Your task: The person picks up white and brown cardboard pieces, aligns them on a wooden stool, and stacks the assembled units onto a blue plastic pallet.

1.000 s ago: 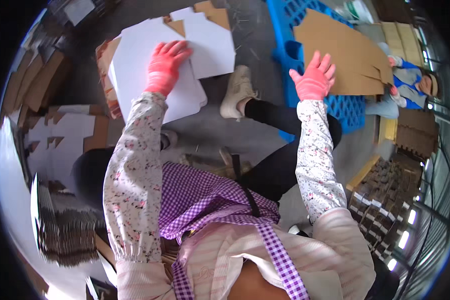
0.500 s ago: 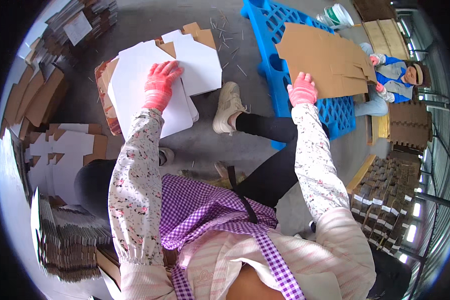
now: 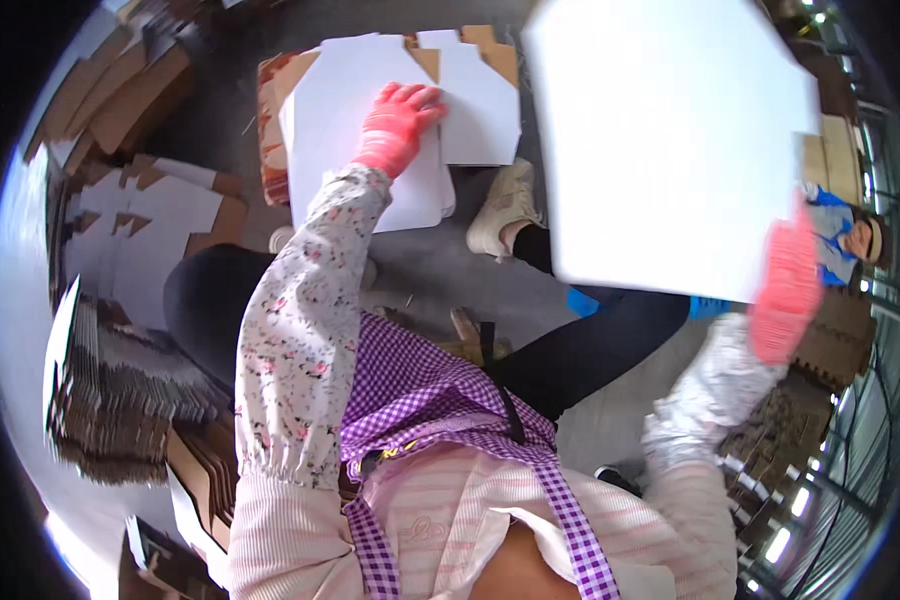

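My left hand (image 3: 400, 130), in a pink-red glove, lies flat with its fingers a little apart on a white-faced die-cut cardboard sheet (image 3: 350, 130). Under it is a low pile, where a second white cardboard piece (image 3: 477, 110) and brown flaps show at the side. At the right, my right hand (image 3: 788, 285) grips the lower right edge of a large cardboard sheet (image 3: 670, 140), raised with its white side toward me. Motion smears this hand and the sheet's edges. The sheet hides most of what stands behind it.
Blue pallet parts (image 3: 708, 306) peek out under the raised sheet. A co-worker (image 3: 842, 235) in a blue and grey top sits at the far right. Cardboard stacks stand at my left (image 3: 130, 400) and far left (image 3: 125, 90). My shoe (image 3: 505, 210) is beside the pile.
My right hand has lifted the cardboard sheet off the blue pallet; its white side now shows instead of brown. My left hand stays on the pile. The whole view has shifted.
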A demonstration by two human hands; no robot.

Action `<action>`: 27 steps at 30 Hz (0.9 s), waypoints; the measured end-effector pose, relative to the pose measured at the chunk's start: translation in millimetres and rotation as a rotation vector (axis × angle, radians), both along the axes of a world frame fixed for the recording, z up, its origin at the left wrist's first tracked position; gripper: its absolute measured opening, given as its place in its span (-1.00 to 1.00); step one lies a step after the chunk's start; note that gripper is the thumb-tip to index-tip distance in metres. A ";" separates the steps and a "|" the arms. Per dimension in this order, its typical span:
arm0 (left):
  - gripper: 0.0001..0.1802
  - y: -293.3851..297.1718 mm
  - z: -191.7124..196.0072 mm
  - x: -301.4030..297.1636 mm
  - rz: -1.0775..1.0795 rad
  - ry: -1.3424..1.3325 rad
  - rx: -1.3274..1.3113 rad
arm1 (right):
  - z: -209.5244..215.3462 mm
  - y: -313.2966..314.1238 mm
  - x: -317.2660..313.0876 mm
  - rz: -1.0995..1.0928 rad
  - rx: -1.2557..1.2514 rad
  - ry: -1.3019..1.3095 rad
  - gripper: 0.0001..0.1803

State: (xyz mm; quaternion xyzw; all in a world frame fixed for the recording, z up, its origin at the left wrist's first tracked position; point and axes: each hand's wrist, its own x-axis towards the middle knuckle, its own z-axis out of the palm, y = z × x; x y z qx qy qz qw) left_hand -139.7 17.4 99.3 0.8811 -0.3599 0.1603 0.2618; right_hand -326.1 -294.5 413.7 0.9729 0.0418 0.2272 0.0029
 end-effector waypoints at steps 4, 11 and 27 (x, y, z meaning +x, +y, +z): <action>-0.68 66.0 -33.8 12.9 0.324 0.122 -0.084 | -135.2 134.6 45.2 0.032 0.966 0.205 -0.52; -0.49 85.5 24.0 13.9 0.640 1.308 -1.496 | -289.4 166.4 81.4 -0.043 1.127 0.252 -0.45; -0.09 118.3 -8.2 -3.2 0.859 0.698 -0.400 | -237.1 41.1 139.1 -0.063 1.070 -0.008 -0.67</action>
